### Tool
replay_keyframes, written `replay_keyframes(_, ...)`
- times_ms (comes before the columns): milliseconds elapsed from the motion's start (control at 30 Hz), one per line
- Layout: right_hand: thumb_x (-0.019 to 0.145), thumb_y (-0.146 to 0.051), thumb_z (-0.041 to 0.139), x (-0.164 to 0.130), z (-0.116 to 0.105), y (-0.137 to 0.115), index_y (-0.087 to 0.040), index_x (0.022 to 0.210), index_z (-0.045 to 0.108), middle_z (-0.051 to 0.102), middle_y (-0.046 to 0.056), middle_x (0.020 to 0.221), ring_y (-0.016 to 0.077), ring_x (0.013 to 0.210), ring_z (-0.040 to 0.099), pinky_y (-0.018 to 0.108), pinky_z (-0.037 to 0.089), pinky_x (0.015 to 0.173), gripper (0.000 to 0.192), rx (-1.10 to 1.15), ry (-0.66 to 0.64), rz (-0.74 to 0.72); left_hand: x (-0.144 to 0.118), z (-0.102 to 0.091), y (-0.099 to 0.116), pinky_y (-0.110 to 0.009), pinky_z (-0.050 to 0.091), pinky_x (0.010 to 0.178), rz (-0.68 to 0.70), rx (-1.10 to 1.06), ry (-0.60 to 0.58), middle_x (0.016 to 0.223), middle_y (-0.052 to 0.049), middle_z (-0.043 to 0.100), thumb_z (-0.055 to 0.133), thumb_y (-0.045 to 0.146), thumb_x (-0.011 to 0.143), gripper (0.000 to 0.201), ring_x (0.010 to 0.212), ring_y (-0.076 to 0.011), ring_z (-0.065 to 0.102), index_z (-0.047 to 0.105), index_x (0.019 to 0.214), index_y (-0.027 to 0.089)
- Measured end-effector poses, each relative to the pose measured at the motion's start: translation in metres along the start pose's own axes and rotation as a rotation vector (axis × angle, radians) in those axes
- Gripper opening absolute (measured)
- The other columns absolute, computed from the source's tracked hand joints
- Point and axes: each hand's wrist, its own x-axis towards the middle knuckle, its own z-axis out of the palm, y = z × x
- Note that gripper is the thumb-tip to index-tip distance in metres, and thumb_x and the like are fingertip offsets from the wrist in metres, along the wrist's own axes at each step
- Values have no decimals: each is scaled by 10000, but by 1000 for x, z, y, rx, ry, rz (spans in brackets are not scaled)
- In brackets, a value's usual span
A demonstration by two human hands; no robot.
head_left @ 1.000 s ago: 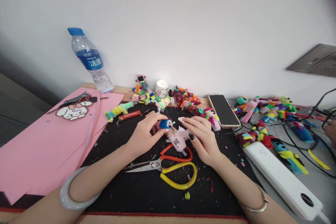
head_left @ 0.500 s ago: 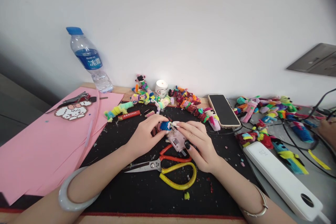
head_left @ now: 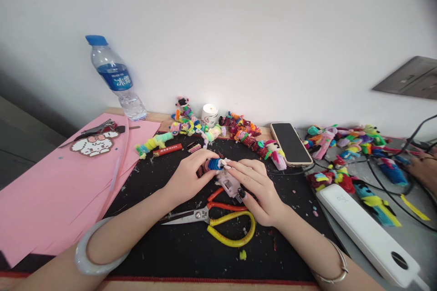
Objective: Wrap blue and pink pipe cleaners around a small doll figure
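My left hand [head_left: 187,176] pinches a small fuzzy figure with blue and pink bands [head_left: 213,164] over the black mat [head_left: 191,241]. My right hand [head_left: 256,186] meets it from the right, fingertips touching a small white piece at the figure's end. Under my right fingers lies a pink glue gun [head_left: 231,183], partly hidden. Just below both hands rest scissors with red and yellow handles [head_left: 221,220]. A pale bangle circles my left wrist and a thin metal one my right.
Pink paper sheets [head_left: 54,191] with a pixel-bead figure lie left, a water bottle [head_left: 116,77] behind them. Several fuzzy figures [head_left: 239,129], a candle [head_left: 210,113] and a phone [head_left: 291,143] line the wall. A white power strip [head_left: 368,232], cables and another person's hand [head_left: 423,168] are right.
My right hand slid left along the glue gun until its fingertips reached the figure's end. The left hand stayed put. The other person's hand at the right edge moved in a little.
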Motion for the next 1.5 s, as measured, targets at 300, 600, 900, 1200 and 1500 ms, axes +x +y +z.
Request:
replay_keyframes(300,806,-202,401,0,0,-1,-226,1361,360,425,66,1390,286,1187,416,503,325,950,557,1,28,51,-1,0,-2,-263,489,668,17,28,10,934,-36,604,540,242,814,202,693,-128,564,536,1011,199)
replay_keyframes(600,830,-219,379,2,0,-1,-219,1374,347,347,53,1440,284,1211,369,501,296,973,545,-24,-40,79,-1,-1,-2,-274,481,724,23,35,14,937,-36,606,541,242,818,186,719,-132,573,540,997,191)
replay_keyframes(900,833,-230,382,2,1,-1,-210,1377,347,339,68,1440,288,1228,354,499,296,982,545,-27,-49,67,-1,-1,-1,-263,487,691,8,27,3,896,-19,599,547,235,814,185,659,-114,550,537,995,194)
replay_keyframes(1200,834,-235,394,2,2,0,-183,1370,354,361,87,1415,282,1233,350,489,285,990,540,5,-40,56,-1,-1,0,-238,485,646,2,19,9,875,-15,583,548,212,810,179,629,-97,529,539,986,180)
replay_keyframes(1500,845,-277,380,2,3,0,-189,1404,292,293,78,1457,297,1240,325,503,270,996,573,-4,-61,60,-1,-2,1,-241,492,658,17,10,7,914,-25,592,551,208,808,182,611,-88,518,540,987,175)
